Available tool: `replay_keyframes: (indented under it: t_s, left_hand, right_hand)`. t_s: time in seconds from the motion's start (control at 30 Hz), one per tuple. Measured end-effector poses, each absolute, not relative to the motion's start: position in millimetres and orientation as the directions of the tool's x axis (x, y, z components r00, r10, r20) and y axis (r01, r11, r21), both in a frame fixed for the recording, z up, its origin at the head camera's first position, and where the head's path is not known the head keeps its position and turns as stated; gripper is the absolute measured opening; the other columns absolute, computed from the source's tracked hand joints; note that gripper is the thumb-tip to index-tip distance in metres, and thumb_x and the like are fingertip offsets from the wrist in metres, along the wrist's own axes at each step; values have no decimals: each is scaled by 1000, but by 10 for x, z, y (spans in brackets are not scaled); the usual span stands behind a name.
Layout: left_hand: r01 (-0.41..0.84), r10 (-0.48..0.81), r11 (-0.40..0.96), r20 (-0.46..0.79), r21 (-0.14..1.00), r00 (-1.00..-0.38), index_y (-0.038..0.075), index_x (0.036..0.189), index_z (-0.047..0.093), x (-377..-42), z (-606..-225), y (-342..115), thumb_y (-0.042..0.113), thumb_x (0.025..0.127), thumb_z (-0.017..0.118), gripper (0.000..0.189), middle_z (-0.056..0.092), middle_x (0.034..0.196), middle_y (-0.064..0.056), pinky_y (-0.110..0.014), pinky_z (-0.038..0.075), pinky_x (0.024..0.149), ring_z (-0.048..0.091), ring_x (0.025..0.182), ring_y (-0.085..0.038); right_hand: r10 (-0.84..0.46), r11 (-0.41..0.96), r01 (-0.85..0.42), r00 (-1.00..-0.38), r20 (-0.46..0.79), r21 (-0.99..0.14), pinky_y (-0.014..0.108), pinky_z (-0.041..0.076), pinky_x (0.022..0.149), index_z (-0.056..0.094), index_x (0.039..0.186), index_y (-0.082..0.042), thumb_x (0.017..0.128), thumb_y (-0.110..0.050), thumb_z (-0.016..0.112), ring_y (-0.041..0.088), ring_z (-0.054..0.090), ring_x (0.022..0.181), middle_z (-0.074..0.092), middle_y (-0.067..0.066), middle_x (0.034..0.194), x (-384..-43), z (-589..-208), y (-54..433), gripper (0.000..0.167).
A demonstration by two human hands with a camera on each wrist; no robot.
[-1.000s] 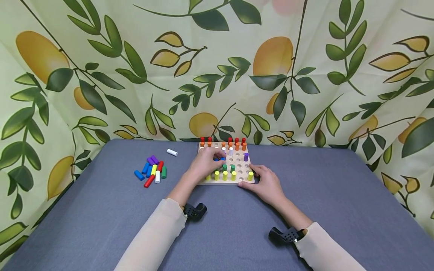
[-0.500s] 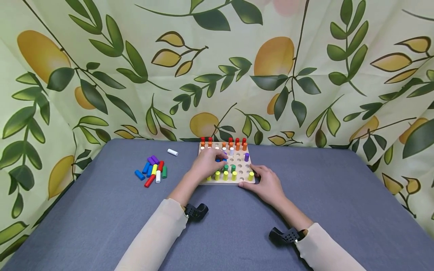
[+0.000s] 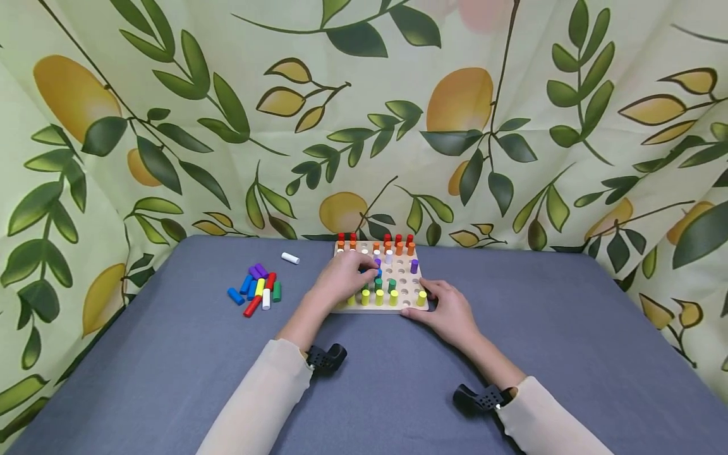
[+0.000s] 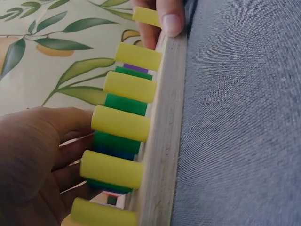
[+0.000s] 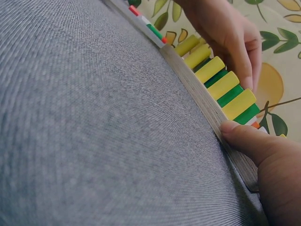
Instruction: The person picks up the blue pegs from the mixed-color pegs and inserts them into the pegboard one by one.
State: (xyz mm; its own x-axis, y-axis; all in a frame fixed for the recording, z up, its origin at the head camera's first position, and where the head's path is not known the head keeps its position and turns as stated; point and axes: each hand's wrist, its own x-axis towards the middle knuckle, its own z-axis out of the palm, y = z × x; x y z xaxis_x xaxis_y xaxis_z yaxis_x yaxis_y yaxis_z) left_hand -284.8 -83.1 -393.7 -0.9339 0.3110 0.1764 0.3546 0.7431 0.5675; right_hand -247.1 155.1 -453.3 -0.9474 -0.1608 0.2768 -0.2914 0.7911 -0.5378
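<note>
A wooden pegboard (image 3: 405,285) lies at the middle of the table's far side, with rows of coloured pegs standing in its holes. My left hand (image 3: 342,276) reaches over its left part. There, thumb and fingertips pinch a blue peg (image 3: 378,273) standing among the green and yellow ones. In the left wrist view, yellow pegs (image 4: 123,123) hide the fingertips of that hand. My right hand (image 3: 449,309) holds the board's near right corner, thumb (image 5: 233,129) on the front edge and fingers along the right side.
Left of the board lies a loose pile of pegs, among them a red peg (image 3: 252,307), a green peg (image 3: 277,291) and a purple peg (image 3: 261,270). A white peg (image 3: 290,258) lies apart. A patterned curtain (image 3: 364,139) stands behind the grey table (image 3: 387,379).
The left fingers have shifted slightly at the blue pegs, and a purple peg behind them shows more now. My right hand keeps its hold on the board. The view has tilted a little.
</note>
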Motion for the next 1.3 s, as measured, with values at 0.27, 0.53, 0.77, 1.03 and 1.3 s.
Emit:
replay_keyframes:
  t_s: [0.27, 0.53, 0.77, 1.03, 1.3]
  left_hand:
    - [283, 226, 768, 170, 575, -959, 14, 115, 77, -2688, -3820, -1009, 23, 97, 69, 22, 77, 109, -2, -38, 56, 89, 66, 96, -16]
    - [224, 151, 830, 181, 511, -972, 12, 117, 76, -2530, -3704, -1430, 22, 97, 69, 24, 75, 116, -6, -45, 57, 95, 68, 111, -24]
    - [153, 37, 845, 229, 512, -973, 9, 115, 75, -2452, -3727, -1967, 22, 97, 67, 24, 77, 102, -9, -39, 55, 75, 69, 88, -22]
    - [11, -100, 844, 177, 537, -979, 3, 120, 72, -2344, -3797, -2529, 20, 97, 64, 30, 75, 111, -18, -45, 54, 79, 68, 100, -32]
    - [-179, -269, 879, 149, 442, -952, 0, 119, 71, -2200, -3875, -2834, 25, 96, 62, 35, 72, 114, -23, -50, 52, 69, 67, 102, -43]
  right_hand:
    - [-162, 781, -292, -948, 273, -551, 44, 47, 86, 60, 139, -4, 76, -48, 85, 23, 61, 98, 69, 12, 121, -2471, -4531, 1524, 81]
    - [-153, 783, -277, -954, 259, -558, 43, 47, 86, 60, 140, -5, 76, -50, 85, 22, 60, 99, 68, 11, 122, -2454, -4531, 1518, 83]
    - [-137, 792, -255, -960, 245, -555, 44, 47, 86, 59, 141, -5, 76, -51, 84, 24, 60, 99, 68, 12, 123, -2441, -4516, 1536, 83]
    - [-146, 793, -270, -955, 260, -546, 48, 48, 88, 59, 141, -4, 77, -51, 84, 25, 61, 101, 68, 13, 124, -2459, -4523, 1550, 83]
    - [-154, 794, -275, -954, 258, -542, 48, 48, 88, 58, 141, -3, 77, -50, 84, 26, 61, 101, 67, 14, 124, -2460, -4512, 1536, 84]
